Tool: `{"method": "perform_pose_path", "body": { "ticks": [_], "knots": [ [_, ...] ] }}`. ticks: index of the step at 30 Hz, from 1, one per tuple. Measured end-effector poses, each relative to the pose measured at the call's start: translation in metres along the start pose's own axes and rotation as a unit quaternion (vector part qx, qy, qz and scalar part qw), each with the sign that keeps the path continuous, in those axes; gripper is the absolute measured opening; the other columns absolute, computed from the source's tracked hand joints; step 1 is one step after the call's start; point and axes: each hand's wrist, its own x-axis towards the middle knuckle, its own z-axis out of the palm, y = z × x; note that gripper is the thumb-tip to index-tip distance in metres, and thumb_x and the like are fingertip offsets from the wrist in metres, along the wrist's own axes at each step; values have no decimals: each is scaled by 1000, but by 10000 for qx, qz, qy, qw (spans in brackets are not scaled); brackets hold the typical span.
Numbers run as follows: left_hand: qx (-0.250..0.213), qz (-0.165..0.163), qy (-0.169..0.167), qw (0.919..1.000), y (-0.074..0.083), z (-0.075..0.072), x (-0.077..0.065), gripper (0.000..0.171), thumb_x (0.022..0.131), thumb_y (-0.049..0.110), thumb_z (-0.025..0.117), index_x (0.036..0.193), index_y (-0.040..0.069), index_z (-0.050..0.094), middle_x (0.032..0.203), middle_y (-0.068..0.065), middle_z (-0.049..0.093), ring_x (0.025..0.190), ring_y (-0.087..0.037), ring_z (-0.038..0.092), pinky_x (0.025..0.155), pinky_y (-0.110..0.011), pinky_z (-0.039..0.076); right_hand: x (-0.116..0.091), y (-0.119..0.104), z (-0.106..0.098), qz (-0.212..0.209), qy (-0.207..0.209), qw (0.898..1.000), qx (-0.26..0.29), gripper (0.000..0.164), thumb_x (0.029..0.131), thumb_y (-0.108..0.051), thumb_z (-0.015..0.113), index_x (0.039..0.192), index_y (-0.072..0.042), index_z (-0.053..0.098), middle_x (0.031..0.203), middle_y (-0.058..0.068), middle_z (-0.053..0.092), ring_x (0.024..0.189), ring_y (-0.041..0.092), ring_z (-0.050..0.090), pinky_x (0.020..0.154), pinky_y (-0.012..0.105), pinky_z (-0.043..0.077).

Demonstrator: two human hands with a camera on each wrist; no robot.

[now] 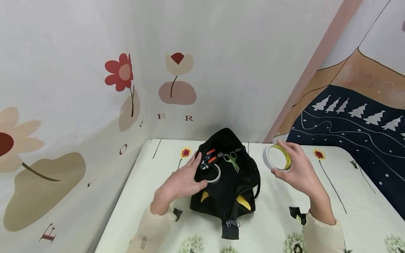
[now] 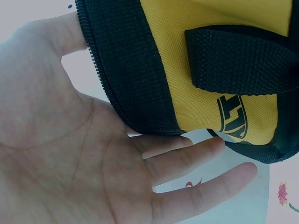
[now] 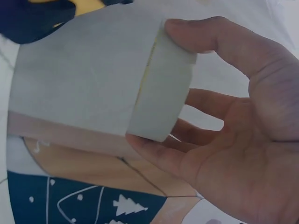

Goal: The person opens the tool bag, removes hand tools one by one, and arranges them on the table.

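A black zippered bag [image 1: 227, 196] with yellow panels lies on the table, its mouth gaping. Against the left side of the mouth, my left hand [image 1: 181, 181] holds the rim. In the left wrist view the thumb passes behind the zipper edge [image 2: 100, 70], while other fingers stretch along the outside near the yellow panel [image 2: 168, 46]. Inside are green-handled scissors [image 1: 232, 160], a white ring-shaped roll [image 1: 218, 174] and orange-and-black tools [image 1: 211, 159]. To the bag's right, my right hand [image 1: 299, 168] pinches a roll of tape [image 1: 267, 160], white outside with a yellow core, between thumb and fingers.
A flower-printed cloth covers the table [image 1: 145, 175]. Patterned fabric walls [image 1: 221, 70] rise behind it and at the left, and a dark panel with white trees [image 1: 345, 130] stands at the right. The bag's strap end [image 1: 230, 232] points toward me.
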Motion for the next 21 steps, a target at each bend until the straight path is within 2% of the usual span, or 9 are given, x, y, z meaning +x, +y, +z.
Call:
{"method": "perform_pose_path", "body": {
  "ticks": [4, 7, 12, 17, 19, 21],
  "knots": [
    [17, 56, 51, 10000, -1, 0, -1, 97, 101, 34, 70, 179, 11, 17, 185, -15, 17, 133, -41, 67, 61, -39, 40, 5, 8, 3, 72, -292, 9994, -198, 98, 74, -4, 102, 159, 9, 53, 151, 34, 50, 127, 55, 53, 98, 74, 52],
    [26, 68, 106, 9999, -1, -1, -2, 97, 101, 35, 70, 179, 11, 18, 184, -16, 18, 149, -44, 55, 70, -45, 48, 10, 14, 4, 23, -458, 9984, -317, 99, 73, -7, 103, 157, 10, 55, 149, 35, 52, 126, 55, 56, 99, 74, 50],
    [14, 48, 119, 9999, -2, -2, -2, 97, 101, 36, 69, 179, 10, 18, 184, -17, 19, 155, -45, 49, 84, -53, 53, 15, 25, 6, 136, -650, 9971, -368, 100, 73, -12, 104, 157, 10, 54, 148, 37, 51, 125, 58, 55, 100, 77, 49],
    [-6, 69, 80, 9999, -4, -1, -2, 96, 101, 34, 69, 179, 9, 18, 184, -17, 18, 152, -45, 51, 74, -46, 51, 15, 37, 9, 323, -799, 9956, -380, 100, 74, -14, 104, 156, 11, 54, 150, 39, 50, 127, 60, 54, 102, 78, 47],
    [-38, 63, 53, 10000, -4, 0, -1, 95, 102, 33, 69, 179, 10, 18, 184, -17, 18, 150, -44, 54, 66, -41, 46, 14, 41, 11, 380, -856, 9949, -361, 100, 74, -15, 105, 157, 10, 54, 150, 38, 49, 129, 60, 53, 102, 78, 47],
    [-49, 59, 41, 10000, -3, -1, -1, 96, 101, 34, 69, 179, 10, 17, 184, -16, 18, 147, -44, 56, 63, -40, 44, 14, 45, 11, 400, -894, 9946, -339, 100, 74, -15, 105, 157, 10, 55, 150, 38, 50, 129, 59, 53, 103, 78, 47]
  ]
}}
